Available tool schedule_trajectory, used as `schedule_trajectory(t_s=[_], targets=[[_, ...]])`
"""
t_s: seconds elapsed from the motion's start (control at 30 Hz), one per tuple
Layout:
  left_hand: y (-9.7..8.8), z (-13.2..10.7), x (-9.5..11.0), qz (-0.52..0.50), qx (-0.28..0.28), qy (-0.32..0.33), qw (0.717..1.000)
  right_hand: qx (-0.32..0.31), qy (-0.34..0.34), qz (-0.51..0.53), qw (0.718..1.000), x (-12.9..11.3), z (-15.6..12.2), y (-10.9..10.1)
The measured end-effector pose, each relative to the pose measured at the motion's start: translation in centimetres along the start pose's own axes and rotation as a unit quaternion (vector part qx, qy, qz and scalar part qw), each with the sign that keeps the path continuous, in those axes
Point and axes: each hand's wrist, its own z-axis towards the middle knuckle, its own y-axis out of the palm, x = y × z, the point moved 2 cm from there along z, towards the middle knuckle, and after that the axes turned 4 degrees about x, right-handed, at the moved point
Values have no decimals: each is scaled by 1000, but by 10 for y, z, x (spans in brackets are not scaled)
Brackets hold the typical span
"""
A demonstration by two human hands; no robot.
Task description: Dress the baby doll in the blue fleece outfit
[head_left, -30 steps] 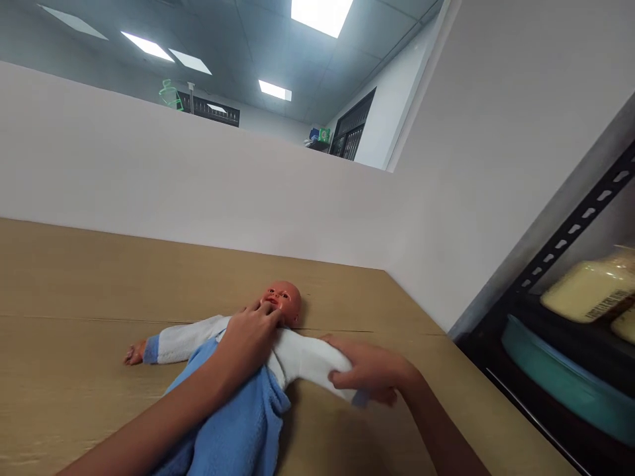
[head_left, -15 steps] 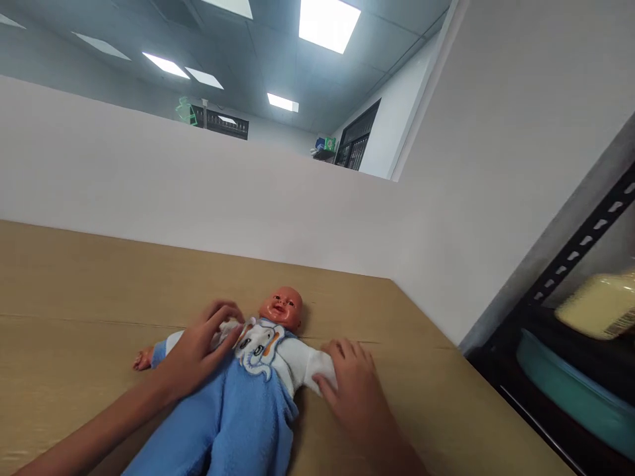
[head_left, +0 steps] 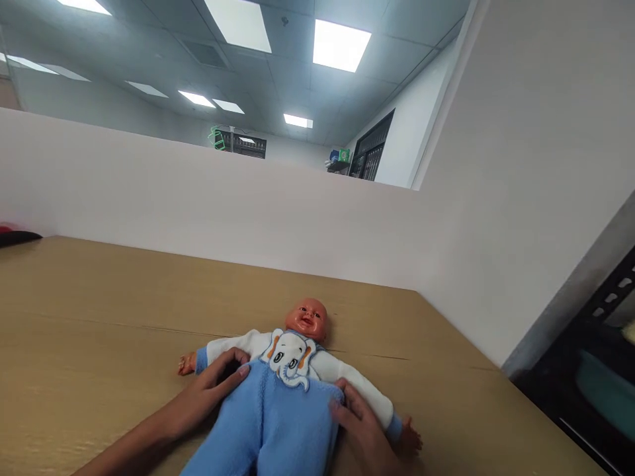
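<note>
A bald baby doll [head_left: 307, 320] lies face up on the tan tabletop, its arms spread to either side. It wears white sleeves with blue cuffs and blue fleece overalls [head_left: 292, 423], whose bib [head_left: 288, 357] carries an elephant face. My left hand [head_left: 218, 383] is at the left edge of the overalls' waist, thumb in front and fingers bent at the side. On the opposite side my right hand [head_left: 357, 416] pinches the waist edge between thumb and fingers, partly covering the doll's sleeve. The doll's feet are out of view.
The cardboard-coloured tabletop [head_left: 124, 291] meets a low white partition [head_left: 223, 205] behind and a white wall [head_left: 496, 218] at right. A dark slotted shelf rack [head_left: 560, 370] holds a teal container [head_left: 608, 396] at far right. A black and red object [head_left: 17, 237] sits at the left edge.
My right hand has moved from the doll's sleeve to the overalls' waist. My left hand has gone from the chest down to the waist. The doll's sleeve is now straight, its hand showing.
</note>
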Motion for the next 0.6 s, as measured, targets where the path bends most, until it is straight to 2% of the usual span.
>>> schedule_trajectory(t_s=[0.1, 0.2, 0.3, 0.4, 0.5, 0.6], targets=[[5, 0, -1, -75, 16, -18, 997, 41, 4, 55, 998, -2, 4, 0], [10, -1, -1, -101, 31, -33, 994, 69, -13, 7, 998, -4, 11, 0], [15, -1, -4, -116, 8, -54, 992, 35, -5, -22, 999, -1, 20, 1], [18, -1, -4, -62, -17, -33, 997, 11, -26, -57, 998, 0, 23, 1], [18, -5, 2, 35, -14, 1, 999, 56, -81, -166, 981, -5, 20, -4], [16, -10, 7, 116, 0, 38, 993, 112, -147, -273, 944, -13, 14, -14]])
